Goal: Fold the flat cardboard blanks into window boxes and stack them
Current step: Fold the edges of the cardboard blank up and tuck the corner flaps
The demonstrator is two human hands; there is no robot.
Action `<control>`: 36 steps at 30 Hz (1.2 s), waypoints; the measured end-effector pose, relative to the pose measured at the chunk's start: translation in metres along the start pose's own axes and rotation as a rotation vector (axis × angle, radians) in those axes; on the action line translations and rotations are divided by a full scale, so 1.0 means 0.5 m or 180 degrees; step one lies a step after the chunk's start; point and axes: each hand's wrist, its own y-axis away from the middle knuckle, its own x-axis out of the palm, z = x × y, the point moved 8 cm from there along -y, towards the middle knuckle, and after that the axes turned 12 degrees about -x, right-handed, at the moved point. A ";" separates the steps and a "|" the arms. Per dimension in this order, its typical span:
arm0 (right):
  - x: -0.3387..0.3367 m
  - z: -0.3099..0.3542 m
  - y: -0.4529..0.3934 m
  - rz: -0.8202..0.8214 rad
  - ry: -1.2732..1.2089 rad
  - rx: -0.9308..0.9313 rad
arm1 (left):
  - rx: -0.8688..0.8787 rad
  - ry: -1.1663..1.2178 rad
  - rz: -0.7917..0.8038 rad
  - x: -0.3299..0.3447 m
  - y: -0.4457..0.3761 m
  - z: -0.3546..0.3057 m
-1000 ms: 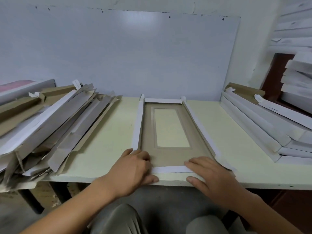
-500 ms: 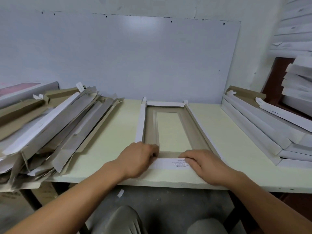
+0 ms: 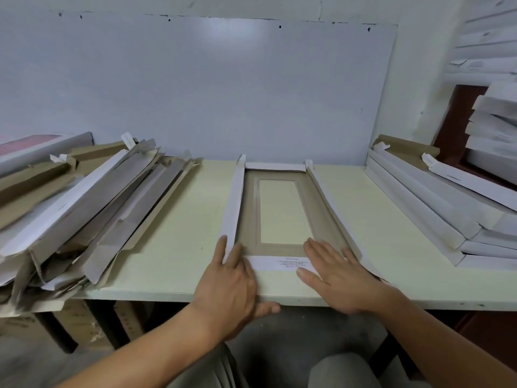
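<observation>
While both flat hands, left hand [image 3: 229,281] and right hand [image 3: 335,278], press the blank [image 3: 253,208], grasping nothing, its near flap [image 3: 279,264] may spring open once released.

Left hand [image 3: 227,281] and right hand [image 3: 337,277] flat on window blank [image 3: 279,247] — side flaps raised, pale table [image 3: 179,247].

Pale yellow laminate tabletop [image 3: 179,247] against a white wall panel.

At centre lies a flat grey-brown cardboard blank with a rectangular window cut-out [image 3: 249,236], its white side flaps partly raised and a white printed flap at the near end. On the left rests a loose, slumped pile of grey and white flat cardboard blanks [image 3: 84,208]. On the right sits a leaning stack of white folded cardboard boxes [image 3: 436,208].
</observation>
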 end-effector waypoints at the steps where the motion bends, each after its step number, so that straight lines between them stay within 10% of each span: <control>1: -0.003 -0.018 0.011 -0.0032 0.0053 0.0120 | -0.0004 0.0076 -0.0039 -0.003 0.002 0.013; 8: -0.116 -0.009 0.021 -0.0916 -0.0382 -0.0110 | -0.0399 0.3686 -0.0123 -0.006 -0.003 0.241; 11: -0.128 -0.008 -0.011 -0.0776 -0.1536 0.0165 | 0.0197 0.3185 0.0167 0.029 0.001 0.248; 19: -0.105 0.146 -0.099 0.0512 -0.1044 -0.0272 | 0.0959 0.2703 0.0263 0.049 -0.026 0.168; 36: -0.093 0.181 -0.057 0.0054 -0.0698 -0.0416 | 0.1044 0.3407 0.0685 0.060 -0.021 0.164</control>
